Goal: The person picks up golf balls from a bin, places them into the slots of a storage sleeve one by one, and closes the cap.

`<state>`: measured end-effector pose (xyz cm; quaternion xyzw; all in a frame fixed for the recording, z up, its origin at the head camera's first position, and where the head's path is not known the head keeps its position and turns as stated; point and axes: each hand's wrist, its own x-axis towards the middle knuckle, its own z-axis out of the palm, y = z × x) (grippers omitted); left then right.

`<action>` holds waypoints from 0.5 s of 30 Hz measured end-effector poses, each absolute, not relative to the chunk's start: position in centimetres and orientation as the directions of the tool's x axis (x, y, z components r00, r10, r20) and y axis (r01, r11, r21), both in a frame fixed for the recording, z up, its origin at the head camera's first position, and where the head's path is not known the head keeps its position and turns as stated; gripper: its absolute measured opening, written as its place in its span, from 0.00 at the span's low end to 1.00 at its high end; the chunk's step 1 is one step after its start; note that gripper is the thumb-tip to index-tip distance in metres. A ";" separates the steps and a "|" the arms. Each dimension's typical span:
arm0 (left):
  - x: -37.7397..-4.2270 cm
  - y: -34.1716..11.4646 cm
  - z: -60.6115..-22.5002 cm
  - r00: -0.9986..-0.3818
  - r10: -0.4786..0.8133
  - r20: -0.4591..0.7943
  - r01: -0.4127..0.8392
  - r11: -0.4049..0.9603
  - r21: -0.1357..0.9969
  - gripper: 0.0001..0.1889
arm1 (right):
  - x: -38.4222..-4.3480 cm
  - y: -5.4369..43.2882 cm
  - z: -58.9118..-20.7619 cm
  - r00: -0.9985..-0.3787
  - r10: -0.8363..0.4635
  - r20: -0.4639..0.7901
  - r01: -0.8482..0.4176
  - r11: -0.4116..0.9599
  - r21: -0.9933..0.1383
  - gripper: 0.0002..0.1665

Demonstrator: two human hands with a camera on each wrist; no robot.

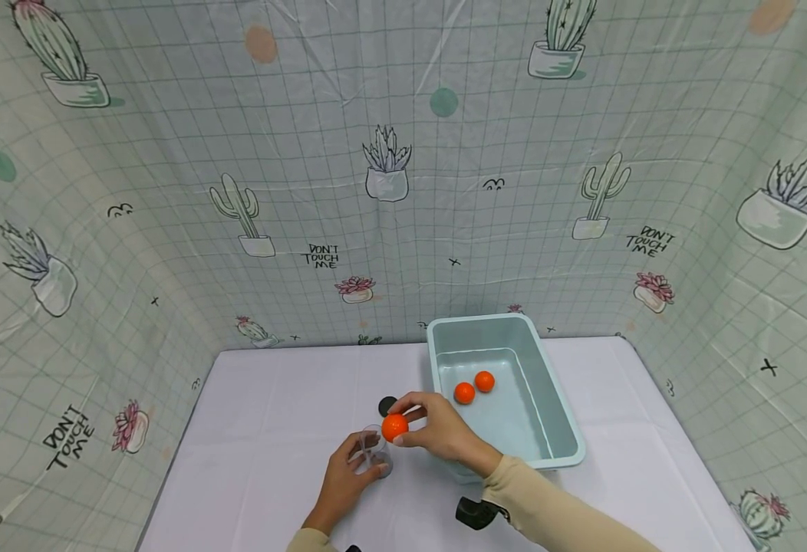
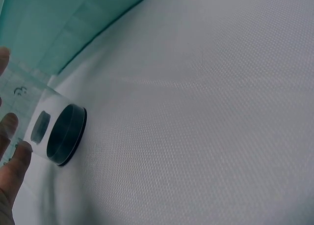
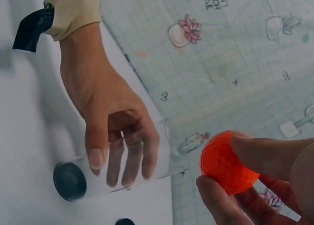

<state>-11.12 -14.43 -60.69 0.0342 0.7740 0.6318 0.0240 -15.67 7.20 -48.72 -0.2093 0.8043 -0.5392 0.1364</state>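
In the head view, lower centre, the right hand point(image 1: 438, 428) is pinching an orange ball point(image 1: 395, 428) just beside the clear tube point(image 1: 374, 443) the left hand point(image 1: 341, 481) is gripping. In the left wrist view, fingertips point(image 2: 21, 149) are holding it at left. In the right wrist view, its long axis is running from the dark base point(image 3: 70, 181), lower left, to a mouth point(image 3: 170, 147) nearest the ball, lower right.

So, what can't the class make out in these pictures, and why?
Head view: part of the bin, behind the right hand.
Left wrist view: most of the left hand and the top of the clear tube, cut off by the left edge.
Right wrist view: part of the black disc, cut off by the bottom edge.
Right wrist view: part of the orange ball, behind the right hand.
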 end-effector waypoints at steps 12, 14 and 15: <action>-11.2 -14.5 -61.0 -0.997 0.077 0.007 0.024 0.216 0.976 0.28 | -15.4 5.9 -50.0 -0.884 -0.465 0.040 -0.224 0.348 -0.910 0.21; -11.3 -14.4 -61.0 -0.997 0.074 0.004 0.021 0.230 0.973 0.28 | -15.4 5.6 -50.2 -0.880 -0.473 0.055 -0.240 0.340 -0.909 0.21; -11.3 -14.4 -60.9 -0.997 0.072 0.002 0.019 0.233 0.972 0.28 | -15.4 5.5 -50.3 -0.878 -0.476 0.058 -0.242 0.335 -0.911 0.21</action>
